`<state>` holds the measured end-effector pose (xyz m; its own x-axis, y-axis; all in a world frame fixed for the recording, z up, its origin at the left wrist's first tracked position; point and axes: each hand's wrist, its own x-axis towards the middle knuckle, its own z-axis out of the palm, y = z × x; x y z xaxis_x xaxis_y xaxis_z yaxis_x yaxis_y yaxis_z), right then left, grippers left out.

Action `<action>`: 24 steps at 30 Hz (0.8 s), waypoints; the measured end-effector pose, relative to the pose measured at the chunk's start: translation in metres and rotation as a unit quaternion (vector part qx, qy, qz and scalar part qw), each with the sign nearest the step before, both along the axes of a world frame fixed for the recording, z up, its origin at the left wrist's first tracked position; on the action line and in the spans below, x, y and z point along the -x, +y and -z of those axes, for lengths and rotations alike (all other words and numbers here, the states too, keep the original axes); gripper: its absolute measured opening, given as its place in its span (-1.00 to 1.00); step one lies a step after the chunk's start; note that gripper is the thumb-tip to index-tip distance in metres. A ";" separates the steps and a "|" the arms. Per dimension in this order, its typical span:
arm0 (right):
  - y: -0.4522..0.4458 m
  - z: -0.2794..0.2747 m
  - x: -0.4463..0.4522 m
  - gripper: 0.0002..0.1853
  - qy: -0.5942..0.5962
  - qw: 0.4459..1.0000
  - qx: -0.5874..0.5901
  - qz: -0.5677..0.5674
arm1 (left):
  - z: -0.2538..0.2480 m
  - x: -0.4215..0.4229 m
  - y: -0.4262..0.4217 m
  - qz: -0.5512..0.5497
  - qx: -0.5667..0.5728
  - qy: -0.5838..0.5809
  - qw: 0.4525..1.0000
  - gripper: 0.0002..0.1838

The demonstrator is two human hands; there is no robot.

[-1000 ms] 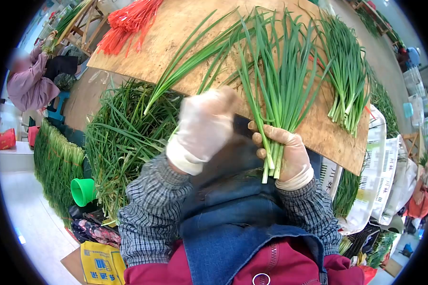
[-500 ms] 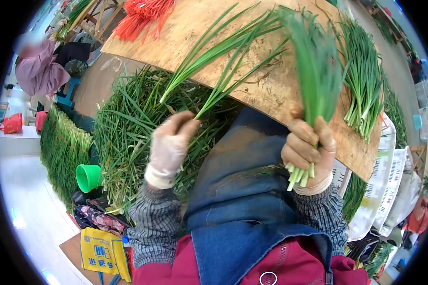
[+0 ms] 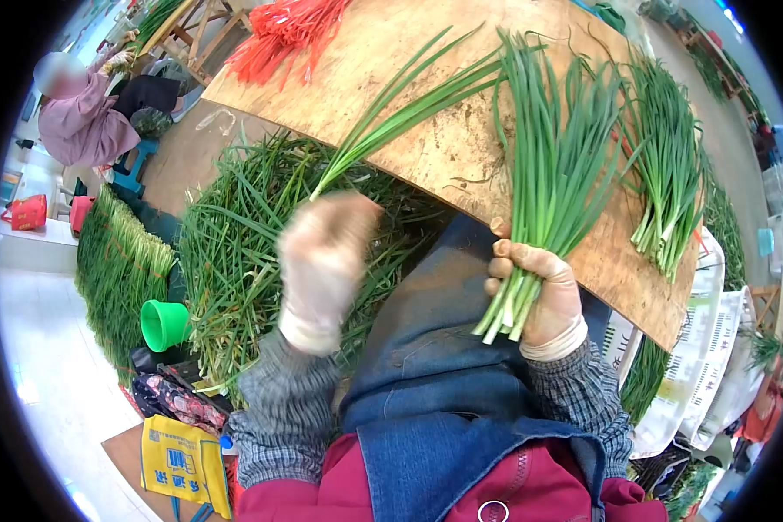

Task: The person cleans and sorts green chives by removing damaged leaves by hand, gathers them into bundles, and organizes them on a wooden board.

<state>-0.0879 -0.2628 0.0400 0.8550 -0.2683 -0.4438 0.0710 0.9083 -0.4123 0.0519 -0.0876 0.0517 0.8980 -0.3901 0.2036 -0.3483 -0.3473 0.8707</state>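
Note:
In the head view my gloved right hand (image 3: 539, 291) is closed around the pale stem ends of a bunch of garlic chives (image 3: 552, 161). Its green leaves fan out over the wooden board (image 3: 444, 161). My left hand (image 3: 326, 265), also gloved, is smeared by motion, so its fingers are unclear. Just above it are the white ends of a small cluster of loose chives (image 3: 383, 122), which stick out past the board's edge. Whether the hand touches them I cannot tell. Another bundle of chives (image 3: 667, 165) lies at the board's right side.
Red plastic ties (image 3: 287, 35) lie on the board's far edge. A large heap of chives (image 3: 235, 252) fills the floor at left, beside a green bucket (image 3: 164, 325) and stacked bundles (image 3: 126, 261). A yellow bag (image 3: 183, 465) lies lower left. Another person (image 3: 87, 117) sits at upper left.
The few chives that my left hand held are no longer in it. My right hand's bunch has tilted and spread over the board. The view has shifted slightly.

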 end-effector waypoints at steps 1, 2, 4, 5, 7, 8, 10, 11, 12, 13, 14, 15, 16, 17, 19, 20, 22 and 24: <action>-0.004 0.003 0.002 -0.72 -0.004 1.000 -0.021 0.000 | 0.012 -0.026 0.005 -0.068 -0.036 -0.124 0.989 -0.77; -0.003 -0.004 0.002 -0.75 -0.015 1.000 -0.014 0.011 | 0.017 -0.045 0.009 -0.108 -0.159 -0.221 0.956 -0.72; -0.001 -0.008 0.001 -0.77 -0.027 0.999 -0.011 0.024 | 0.026 -0.070 0.008 -0.073 -0.116 -0.020 0.990 -0.75; 0.000 -0.009 0.001 -0.78 -0.032 0.999 -0.007 0.032 | 0.023 -0.073 0.005 -0.030 -0.042 0.175 0.983 -0.76; 0.002 -0.005 -0.002 -0.79 -0.004 0.999 0.021 0.040 | 0.009 -0.051 -0.002 -0.004 -0.017 0.193 0.981 -0.82; 0.005 -0.005 -0.004 -0.80 0.009 0.999 0.036 0.040 | 0.002 -0.036 -0.007 0.016 0.040 0.233 0.972 -0.83; 0.011 0.000 -0.009 -0.81 0.040 0.997 0.055 0.036 | -0.012 -0.001 -0.017 0.047 0.116 0.316 0.940 -0.86; 0.015 -0.001 -0.012 -0.79 0.062 0.994 0.074 0.046 | -0.016 0.016 -0.022 0.058 0.137 0.357 0.922 -0.87; 0.018 -0.001 -0.013 -0.78 0.074 0.993 0.078 0.040 | -0.016 0.027 -0.024 0.087 0.127 0.372 0.915 -0.86; 0.020 -0.002 -0.014 -0.78 0.085 0.992 0.083 0.032 | -0.015 0.036 -0.026 0.115 0.118 0.385 0.908 -0.85; 0.024 -0.005 -0.016 -0.82 0.077 0.993 0.071 0.055 | -0.008 0.044 -0.029 0.133 0.144 0.411 0.890 -0.87; 0.022 -0.003 -0.015 -0.85 0.053 0.995 0.082 0.023 | -0.004 0.051 -0.034 0.138 0.134 0.410 0.891 -0.88; 0.020 -0.007 -0.014 -0.86 0.071 0.993 0.098 0.020 | -0.006 0.055 -0.036 0.140 0.112 0.408 0.895 -0.88; 0.019 -0.010 -0.014 -0.87 0.088 0.990 0.113 0.017 | -0.008 0.058 -0.037 0.143 0.089 0.406 0.898 -0.89; 0.019 -0.010 -0.014 -0.86 0.094 0.990 0.098 0.026 | -0.006 0.063 -0.038 0.123 0.100 0.381 0.911 -0.89; 0.019 -0.009 -0.014 -0.85 0.098 0.991 0.090 0.029 | -0.005 0.067 -0.037 0.112 0.106 0.368 0.917 -0.90; 0.018 -0.006 -0.013 -0.84 0.104 0.990 0.090 0.031 | 0.001 0.073 -0.034 0.076 0.093 0.285 0.951 -0.90; 0.019 -0.009 -0.014 -0.82 0.109 0.988 0.105 0.033 | 0.005 0.078 -0.027 0.064 0.093 0.222 0.968 -0.90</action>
